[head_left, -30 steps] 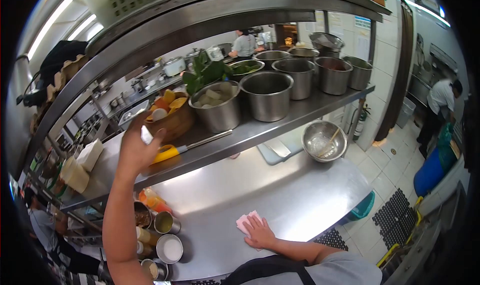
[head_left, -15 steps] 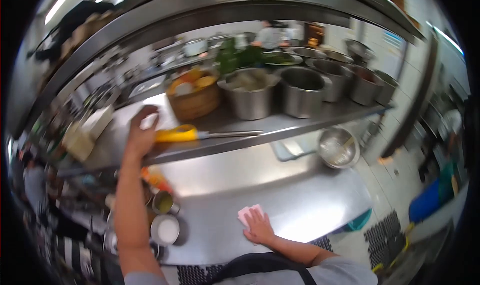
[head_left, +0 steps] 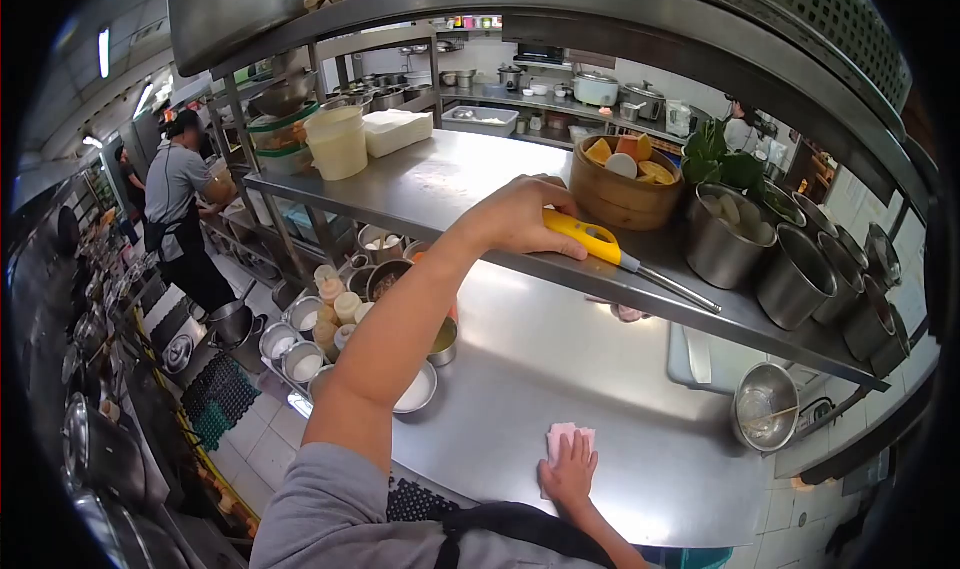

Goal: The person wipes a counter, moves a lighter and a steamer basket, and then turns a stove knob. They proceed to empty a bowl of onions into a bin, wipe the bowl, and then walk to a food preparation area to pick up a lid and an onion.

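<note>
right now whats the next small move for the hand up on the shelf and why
Probably close the left hand around the yellow handle of the long-nosed lighter and lift it. The fingers already rest on the handle's end, and the lighter lies flat on the steel shelf, while the right hand presses the pink cloth.

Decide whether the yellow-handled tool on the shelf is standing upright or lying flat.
Lying flat. The yellow-handled tool rests lengthwise along the steel shelf, its metal rod pointing toward the pots, with the left hand on its handle.

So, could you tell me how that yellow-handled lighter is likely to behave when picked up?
The lighter looks stiff and probably light, its thin metal rod jutting from a chunky handle under the left hand. Lying flat on the steel shelf, it may slide or pivot if nudged, the handle end probably heavier.
</note>
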Action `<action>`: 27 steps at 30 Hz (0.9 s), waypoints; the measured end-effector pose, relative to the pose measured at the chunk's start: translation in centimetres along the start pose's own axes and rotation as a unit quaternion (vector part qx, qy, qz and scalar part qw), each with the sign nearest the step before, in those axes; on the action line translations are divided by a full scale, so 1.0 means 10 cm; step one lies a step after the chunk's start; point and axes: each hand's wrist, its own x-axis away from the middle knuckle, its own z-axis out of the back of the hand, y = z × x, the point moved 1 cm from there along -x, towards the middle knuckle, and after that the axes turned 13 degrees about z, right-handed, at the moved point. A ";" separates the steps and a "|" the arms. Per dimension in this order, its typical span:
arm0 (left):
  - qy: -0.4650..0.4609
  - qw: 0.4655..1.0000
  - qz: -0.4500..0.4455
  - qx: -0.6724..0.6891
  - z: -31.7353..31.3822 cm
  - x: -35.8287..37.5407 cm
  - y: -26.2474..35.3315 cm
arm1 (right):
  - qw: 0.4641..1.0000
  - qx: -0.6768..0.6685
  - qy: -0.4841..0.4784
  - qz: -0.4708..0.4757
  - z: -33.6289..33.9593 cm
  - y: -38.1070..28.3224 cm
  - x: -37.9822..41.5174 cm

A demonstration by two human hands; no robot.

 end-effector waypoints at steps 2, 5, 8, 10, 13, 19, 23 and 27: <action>-0.016 1.000 0.005 0.017 0.01 0.01 -0.02 | 1.000 0.000 0.000 0.002 -0.02 0.01 0.00; -0.026 0.999 0.005 0.044 0.03 0.02 -0.03 | 1.000 -0.006 -0.004 -0.008 0.00 0.01 0.00; -0.032 0.997 0.002 0.075 0.03 0.03 0.01 | 1.000 0.015 0.018 0.011 0.01 0.01 0.01; -0.010 0.996 0.017 0.083 0.03 0.05 0.03 | 1.000 0.014 0.021 0.007 0.03 0.01 0.01; 0.001 0.996 0.038 0.076 0.02 0.05 0.03 | 1.000 0.013 0.022 0.008 0.02 0.00 0.00; 0.036 0.999 0.009 0.030 -0.02 0.05 0.03 | 1.000 0.012 0.010 0.005 0.01 -0.01 -0.01; 0.060 0.998 0.000 0.007 -0.06 0.03 -0.04 | 1.000 0.002 -0.010 -0.006 -0.02 0.00 -0.01; 0.078 0.997 -0.015 -0.021 0.00 0.12 0.04 | 1.000 0.000 -0.015 0.012 -0.05 0.00 -0.03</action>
